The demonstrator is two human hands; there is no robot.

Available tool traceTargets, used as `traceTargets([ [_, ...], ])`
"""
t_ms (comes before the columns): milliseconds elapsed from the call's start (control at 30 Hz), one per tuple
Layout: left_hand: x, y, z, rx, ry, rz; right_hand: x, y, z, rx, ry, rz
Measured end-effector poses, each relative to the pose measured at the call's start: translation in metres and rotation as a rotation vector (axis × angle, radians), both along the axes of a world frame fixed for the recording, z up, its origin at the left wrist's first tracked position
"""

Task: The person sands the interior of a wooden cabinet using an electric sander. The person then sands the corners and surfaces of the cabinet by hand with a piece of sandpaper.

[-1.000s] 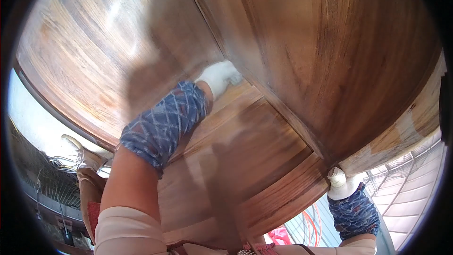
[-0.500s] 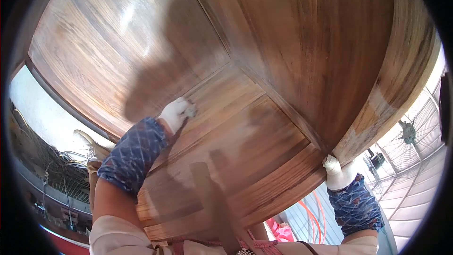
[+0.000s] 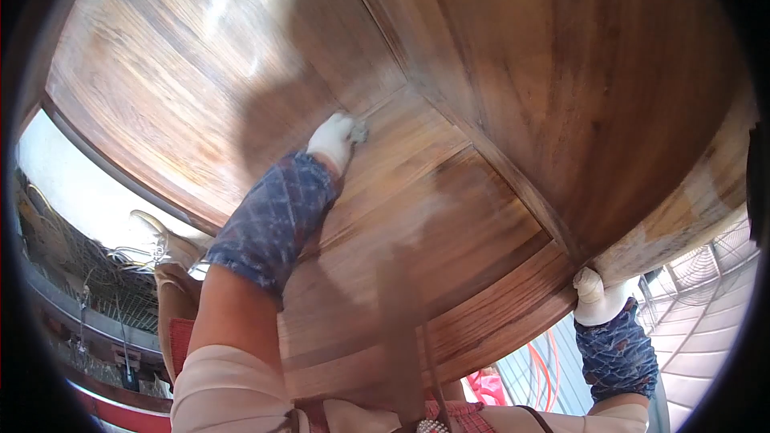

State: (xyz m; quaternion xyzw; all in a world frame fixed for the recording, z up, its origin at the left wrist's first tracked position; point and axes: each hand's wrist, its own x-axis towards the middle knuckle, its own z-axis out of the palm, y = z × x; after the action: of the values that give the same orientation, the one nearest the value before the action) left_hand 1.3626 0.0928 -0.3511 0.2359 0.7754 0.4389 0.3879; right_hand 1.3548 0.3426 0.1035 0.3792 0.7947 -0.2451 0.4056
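My left hand [image 3: 330, 141], in a white glove, is closed round a small grey-green crumpled piece [image 3: 358, 131], whose material I cannot make out. It presses this against a large brown wooden panel [image 3: 473, 224], close to where the raised strips [image 3: 449, 116] meet. My right hand [image 3: 597, 298], also in a white glove, grips the panel's lower right edge, thumb on top and the other fingers hidden. Patterned blue sleeve covers [image 3: 277, 216] wrap both forearms. Shadows fall across the grained wood.
Beyond the right hand is a fan with a wire guard [image 3: 706, 261]. Orange hoses [image 3: 552, 373] and a pink bundle [image 3: 486, 387] lie below the panel. At left are a shoe [image 3: 172, 244], cables and a dark mesh. A blurred strap-like strip [image 3: 401, 345] hangs in front.
My left hand has slid up and to the right over the wood with the grey-green piece. My right hand keeps its grip on the edge while the whole view shifts slightly.
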Motion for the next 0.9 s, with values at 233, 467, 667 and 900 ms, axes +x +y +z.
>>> traceTargets([
  [233, 0.057, -0.236, 0.021, -0.594, -0.248, 0.013, 0.023, -0.004, 0.001, 0.006, 0.201, -0.276],
  [467, 0.007, -0.128, 0.027, -0.709, -0.338, -0.038, 0.032, -0.007, -0.014, -0.024, 0.563, -0.389],
  [667, -0.034, -0.049, 0.188, 0.315, -0.331, -0.028, 0.035, 0.002, -0.009, -0.022, 0.565, -0.323],
  [900, -0.031, 0.022, 0.191, 0.283, -0.119, -0.035, 0.019, -0.002, -0.013, 0.078, 0.594, -0.183],
])
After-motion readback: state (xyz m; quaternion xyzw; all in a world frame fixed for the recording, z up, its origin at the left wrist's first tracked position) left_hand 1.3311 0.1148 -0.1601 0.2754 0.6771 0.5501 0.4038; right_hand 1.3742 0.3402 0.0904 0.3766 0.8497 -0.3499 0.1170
